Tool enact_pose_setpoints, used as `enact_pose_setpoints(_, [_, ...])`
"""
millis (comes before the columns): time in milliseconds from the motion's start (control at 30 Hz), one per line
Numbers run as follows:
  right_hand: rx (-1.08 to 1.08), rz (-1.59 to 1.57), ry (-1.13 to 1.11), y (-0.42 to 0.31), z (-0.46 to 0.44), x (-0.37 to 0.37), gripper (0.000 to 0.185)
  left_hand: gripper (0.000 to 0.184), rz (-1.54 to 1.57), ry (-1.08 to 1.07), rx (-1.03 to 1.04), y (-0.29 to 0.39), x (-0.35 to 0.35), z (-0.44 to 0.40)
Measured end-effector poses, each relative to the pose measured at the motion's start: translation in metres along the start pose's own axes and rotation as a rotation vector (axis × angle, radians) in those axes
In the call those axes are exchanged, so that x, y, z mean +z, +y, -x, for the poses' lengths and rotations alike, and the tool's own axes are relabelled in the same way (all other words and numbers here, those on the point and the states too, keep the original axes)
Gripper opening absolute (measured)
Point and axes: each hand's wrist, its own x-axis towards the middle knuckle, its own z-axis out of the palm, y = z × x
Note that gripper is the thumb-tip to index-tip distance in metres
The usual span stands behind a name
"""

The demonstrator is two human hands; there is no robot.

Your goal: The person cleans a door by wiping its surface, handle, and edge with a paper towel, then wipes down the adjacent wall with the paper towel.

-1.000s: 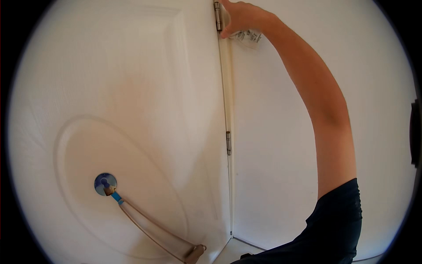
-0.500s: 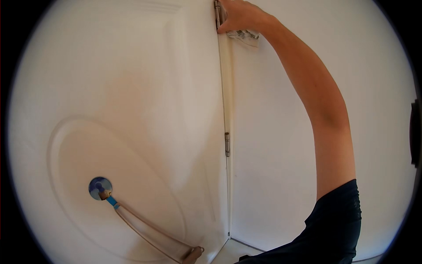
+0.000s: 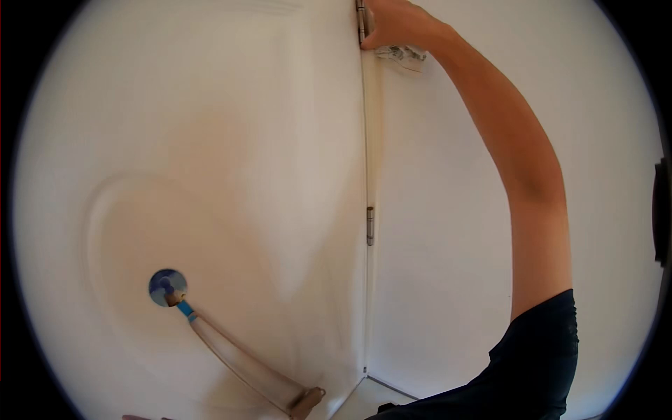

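Note:
At the top of the view my right hand reaches to the upper metal hinge, its thumb by the hinge's lower end. Crumpled, pale, printed material sticks out under the palm, held in the hand. The other fingertips are partly cut off by the top edge. The hinge joins a white door to the frame beside a white wall. Only a skin-toned sliver shows at the bottom left edge, perhaps my left hand; its fingers cannot be made out.
A second hinge sits lower on the door edge. A round blue disc is on the door, with a looped strap running down to a brown piece. Floor shows at the bottom; a dark object is at the far right.
The thumb has closed in toward the hinge, and the material under the palm has shifted shape. The view has moved slightly. A skin-toned sliver has appeared at the bottom left.

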Motion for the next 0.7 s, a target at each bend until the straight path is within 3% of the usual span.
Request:
enact_pose_setpoints(100, [-0.099, -0.017, 0.188, 0.012, 0.009, -0.003, 0.077, 0.076, -0.007, 0.011, -0.005, -0.003, -0.001, 0.000])
enact_pose_setpoints(167, [0.047, -0.261, 0.181, 0.013, 0.011, -0.015, 0.057, 0.076, -0.011, -0.004, 0.001, -0.004, -0.002, -0.001])
enact_pose_setpoints(200, [0.050, -0.263, 0.182, 0.010, 0.012, -0.017, 0.057, 0.077, -0.014, -0.018, -0.005, -0.004, -0.003, 0.000])
enact_pose_setpoints(267, [0.208, -0.394, 0.650, -0.002, 0.015, -0.014, 0.035, 0.077, -0.013, -0.018, 0.004, -0.005, -0.003, 0.000])
enact_pose_setpoints(300, [0.205, -0.406, 0.660, -0.007, 0.015, -0.025, 0.035, 0.077, -0.030, -0.005, -0.004, -0.012, -0.022, -0.002])
enact_pose_setpoints(367, [-0.087, -0.424, 1.002, -0.005, 0.005, 0.016, 0.029, 0.077, -0.037, -0.019, 0.003, -0.010, -0.026, -0.002])
enact_pose_setpoints(433, [-0.072, -0.492, 0.630, -0.024, 0.013, 0.043, 0.027, 0.077, -0.054, -0.011, 0.006, -0.011, -0.030, -0.003])
enact_pose_setpoints(467, [-0.193, -0.462, 0.929, -0.038, 0.015, 0.067, 0.029, 0.077, -0.047, -0.021, 0.007, -0.010, -0.024, -0.002])
enact_pose_setpoints(567, [0.031, -0.948, 0.922, -0.072, 0.041, 0.119, 0.038, 0.077, -0.052, -0.042, 0.035, -0.002, -0.008, -0.004])
enact_pose_setpoints(700, [0.183, -1.237, 1.005, -0.098, 0.066, 0.130, 0.042, 0.077, -0.044, -0.055, 0.029, -0.002, -0.007, -0.004])
